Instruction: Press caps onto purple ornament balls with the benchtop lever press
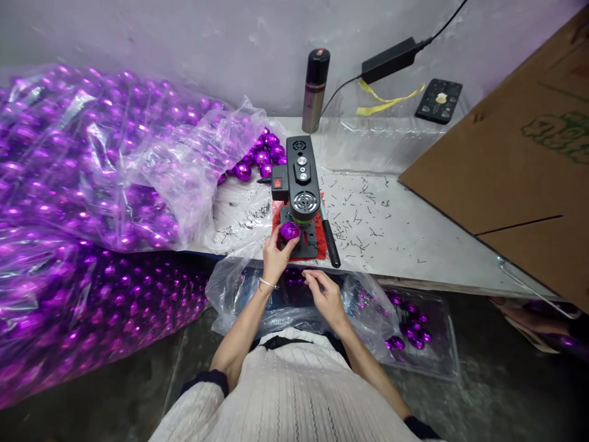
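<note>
My left hand (275,256) grips a shiny purple ball (289,230) between thumb and fingers. The ball is at the front of a small black machine (302,175), beneath its round head and over the slotted base plate (307,247). Just in front of the table edge, my right hand (324,294) is closed in a pinch; whatever its fingertips hold, if anything, is too small to make out. A black-handled lever (330,242) slants down along the machine's right side. Behind and left of the machine lie loose purple balls (262,158).
Big clear bags of purple balls (92,159) fill the left side. Thin black scraps (359,215) litter the tabletop. A spray can (315,92), power adapter (389,59) and dark phone-like slab (438,100) are behind; a cardboard box (519,159) stands right. Another person's hand (519,316) shows lower right.
</note>
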A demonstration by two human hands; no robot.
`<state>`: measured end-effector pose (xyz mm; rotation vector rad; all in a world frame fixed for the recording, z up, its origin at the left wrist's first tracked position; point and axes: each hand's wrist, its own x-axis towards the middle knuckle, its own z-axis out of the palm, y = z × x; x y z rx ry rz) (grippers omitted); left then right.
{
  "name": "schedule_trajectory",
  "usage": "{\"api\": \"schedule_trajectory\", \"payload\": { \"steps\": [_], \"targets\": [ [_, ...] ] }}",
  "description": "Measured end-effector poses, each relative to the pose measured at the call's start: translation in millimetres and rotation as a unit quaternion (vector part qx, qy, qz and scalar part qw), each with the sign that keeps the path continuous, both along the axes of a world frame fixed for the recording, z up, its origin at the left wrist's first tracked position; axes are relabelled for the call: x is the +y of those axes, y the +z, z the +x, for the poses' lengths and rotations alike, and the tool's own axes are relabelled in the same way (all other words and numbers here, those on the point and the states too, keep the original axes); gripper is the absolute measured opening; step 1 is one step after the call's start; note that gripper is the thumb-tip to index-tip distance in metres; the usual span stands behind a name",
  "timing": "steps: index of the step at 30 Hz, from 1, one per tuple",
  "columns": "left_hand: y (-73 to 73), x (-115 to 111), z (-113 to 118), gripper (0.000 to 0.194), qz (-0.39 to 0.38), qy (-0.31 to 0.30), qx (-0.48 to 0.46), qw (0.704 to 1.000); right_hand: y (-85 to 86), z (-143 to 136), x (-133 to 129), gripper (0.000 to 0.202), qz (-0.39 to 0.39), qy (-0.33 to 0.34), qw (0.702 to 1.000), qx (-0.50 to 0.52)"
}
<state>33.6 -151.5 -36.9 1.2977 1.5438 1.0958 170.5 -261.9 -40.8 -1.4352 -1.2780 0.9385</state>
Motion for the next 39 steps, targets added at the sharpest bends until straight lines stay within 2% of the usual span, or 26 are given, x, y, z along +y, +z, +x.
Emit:
{"api": "schedule_trajectory", "payload": {
  "steps": [2,5,10,14,18,20,22,25,26,27,31,35,39],
  "targets": [
    [1.1,1,-1,0.07,0.019,-0.008,0.063,0.998,-3.1,4,-4,0.029,0.005,0.003,1.0,-0.02],
    [0.7,4,1,0.068,0.071,-0.04,0.096,0.992,-7.3,10,-7,0.028,0.011,0.006,0.999,-0.051],
    [-14.6,10,10,0.061,0.182,-0.069,0.141,0.971,-0.1,21,-9,0.029,0.051,0.0,0.993,-0.107],
    [-29.3,11,11,0.063,0.222,-0.068,0.15,0.961,27.7,37,-3,0.025,0.171,-0.053,0.967,-0.18],
    [-35.5,12,9,0.068,0.241,-0.081,0.143,0.957,65.2,48,20,0.05,0.344,-0.111,0.903,-0.233],
    [-36.1,12,9,0.068,0.247,-0.083,0.138,0.956,81.8,47,36,0.056,0.409,-0.102,0.869,-0.258],
    [-36.2,12,9,0.068,0.248,-0.086,0.135,0.955,94.5,43,51,0.052,0.437,-0.058,0.855,-0.273],
    [-35.9,12,10,0.067,0.241,-0.091,0.137,0.957,103.2,32,66,0.024,0.438,-0.01,0.857,-0.272],
    [-35.9,12,11,0.067,0.24,-0.09,0.137,0.957,103.0,28,69,0.014,0.44,-0.012,0.858,-0.265],
    [-35.9,12,11,0.068,0.24,-0.089,0.136,0.957,101.3,25,71,0.013,0.442,-0.019,0.859,-0.257],
    [-36.4,11,13,0.067,0.241,-0.08,0.134,0.958,84.8,16,76,0.033,0.47,-0.038,0.849,-0.238],
    [-35.8,9,14,0.066,0.234,-0.078,0.137,0.959,62.7,14,80,0.032,0.5,-0.055,0.833,-0.231],
    [-33.7,8,13,0.065,0.227,-0.079,0.143,0.96,43.4,13,83,0.031,0.508,-0.084,0.831,-0.209]
  ]
}}
